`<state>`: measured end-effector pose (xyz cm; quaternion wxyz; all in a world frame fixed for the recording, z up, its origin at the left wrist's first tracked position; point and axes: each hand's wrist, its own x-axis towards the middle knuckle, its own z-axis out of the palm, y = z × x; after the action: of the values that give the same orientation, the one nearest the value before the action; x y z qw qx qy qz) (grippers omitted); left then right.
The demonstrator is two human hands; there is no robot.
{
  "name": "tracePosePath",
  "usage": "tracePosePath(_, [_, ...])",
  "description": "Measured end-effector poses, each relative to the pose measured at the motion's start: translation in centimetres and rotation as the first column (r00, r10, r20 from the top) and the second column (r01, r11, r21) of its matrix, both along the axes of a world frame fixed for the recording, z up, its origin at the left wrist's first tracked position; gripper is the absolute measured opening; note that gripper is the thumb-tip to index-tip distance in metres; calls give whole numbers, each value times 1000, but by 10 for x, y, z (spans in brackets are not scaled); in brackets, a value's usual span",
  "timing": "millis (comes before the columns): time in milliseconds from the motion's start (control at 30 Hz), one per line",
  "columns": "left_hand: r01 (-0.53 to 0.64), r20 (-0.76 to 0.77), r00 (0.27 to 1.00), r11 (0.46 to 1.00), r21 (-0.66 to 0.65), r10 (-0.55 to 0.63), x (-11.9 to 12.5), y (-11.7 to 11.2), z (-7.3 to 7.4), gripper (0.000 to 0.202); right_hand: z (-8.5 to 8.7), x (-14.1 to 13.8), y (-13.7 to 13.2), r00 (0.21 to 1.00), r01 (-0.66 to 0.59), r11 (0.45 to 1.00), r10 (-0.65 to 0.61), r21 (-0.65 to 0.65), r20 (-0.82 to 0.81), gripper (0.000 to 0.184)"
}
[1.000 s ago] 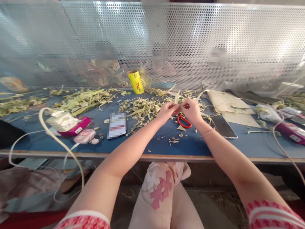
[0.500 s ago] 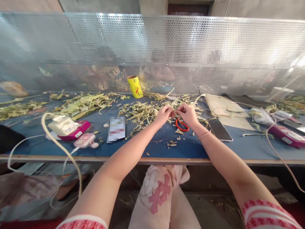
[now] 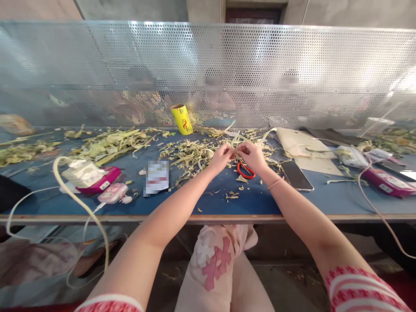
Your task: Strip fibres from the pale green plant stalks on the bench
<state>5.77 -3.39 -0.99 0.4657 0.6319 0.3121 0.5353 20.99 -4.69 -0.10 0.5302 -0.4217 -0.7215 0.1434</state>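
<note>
two outstretched hands, left hand [image 3: 222, 157] and right hand [image 3: 252, 157], pinching one leaf strip [image 3: 236, 151]

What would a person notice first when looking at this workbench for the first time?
Both hands meet in the middle of the blue table: the left hand and the right hand pinch a thin leaf strip between them, beside red-handled scissors. Pale green leaf scraps litter the table around them, and a yellow roll stands tilted at the perforated metal screen.
</note>
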Motion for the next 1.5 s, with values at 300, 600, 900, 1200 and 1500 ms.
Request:
tracePosePath(300, [-40, 255, 961, 966, -254, 106, -2, 5, 6, 19, 2, 1, 1, 986, -75, 977, 44, -197, -159, 14])
tracePosePath(600, [-152, 320, 913, 939, -308, 253, -9, 14, 7, 21, 4, 6, 4, 960, -139, 946, 56, -293, -274, 13])
tracePosePath(900, [61, 455, 882, 924, -377, 127, -8, 4, 17, 14, -2, -3, -1, 890, -335, 844, 137, -419, -434, 20])
tracePosePath(1200, [116, 375, 927, 957, -264, -9, -2, 2, 12, 17, 3, -11, -11, 720, -621, 520, 83, -586, -689, 30])
tracePosePath(1500, [129, -74, 990, 988, 89, -122, -6, 0, 6, 19, -4, -11, -5, 737, -611, 540, 120, -579, -666, 36])
